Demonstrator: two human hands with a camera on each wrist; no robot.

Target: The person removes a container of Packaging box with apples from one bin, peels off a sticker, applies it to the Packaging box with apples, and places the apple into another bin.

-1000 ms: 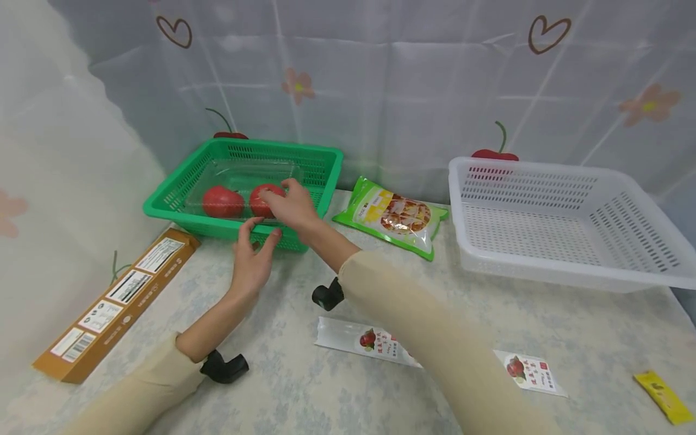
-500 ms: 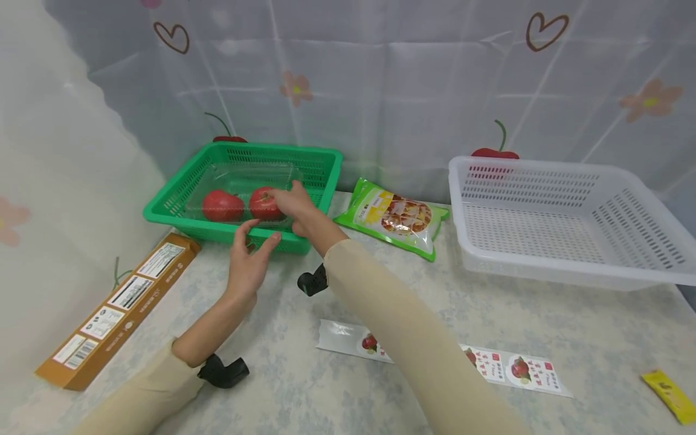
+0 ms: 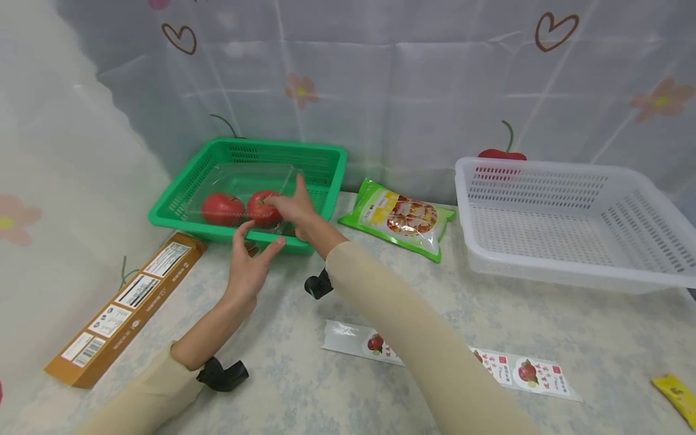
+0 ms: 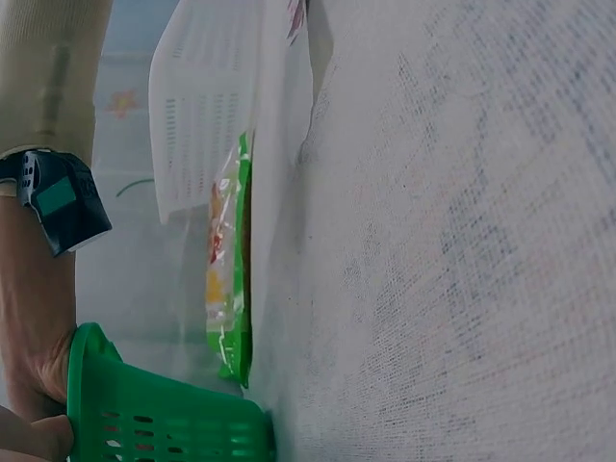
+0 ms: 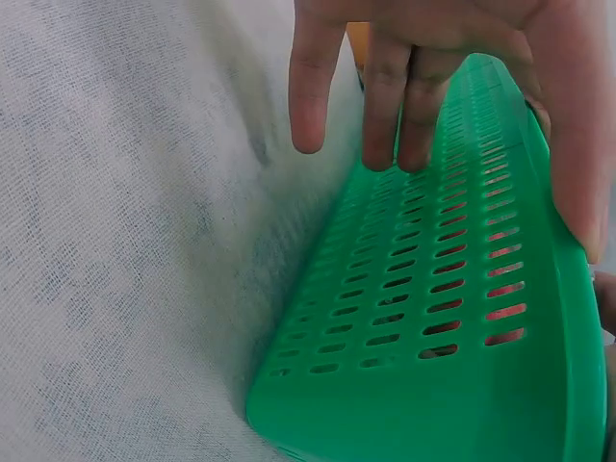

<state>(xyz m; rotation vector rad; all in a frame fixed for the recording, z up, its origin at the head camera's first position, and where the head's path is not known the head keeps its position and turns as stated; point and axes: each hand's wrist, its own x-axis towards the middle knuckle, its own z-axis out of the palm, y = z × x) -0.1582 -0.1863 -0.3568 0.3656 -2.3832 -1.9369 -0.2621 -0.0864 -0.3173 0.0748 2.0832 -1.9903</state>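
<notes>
In the head view a clear plastic box (image 3: 247, 171) lies inside the green basket (image 3: 163, 219). Through its plastic show two red apples, the left apple (image 3: 222, 210) and the right apple (image 3: 261, 211). My right hand (image 3: 300, 212) grips the box's right front corner, thumb over the top by the right apple; its lower fingers are largely hidden. At the basket's front rim is my left hand (image 3: 246, 266), thumb and index finger spread apart. The right wrist view shows the left hand's fingers (image 5: 383, 106) fairly straight along the basket's outer wall, one digit at the rim.
Right of the basket lies a green food packet (image 3: 405, 219), then a white basket (image 3: 565, 272). A long brown carton (image 3: 127, 308) lies at left. Printed clear strips (image 3: 527, 371) cross the table under my right sleeve. A yellow sachet (image 3: 676, 396) sits at far right.
My right hand has slid from over the right apple to the box's right front corner. The left hand has stayed at the front rim.
</notes>
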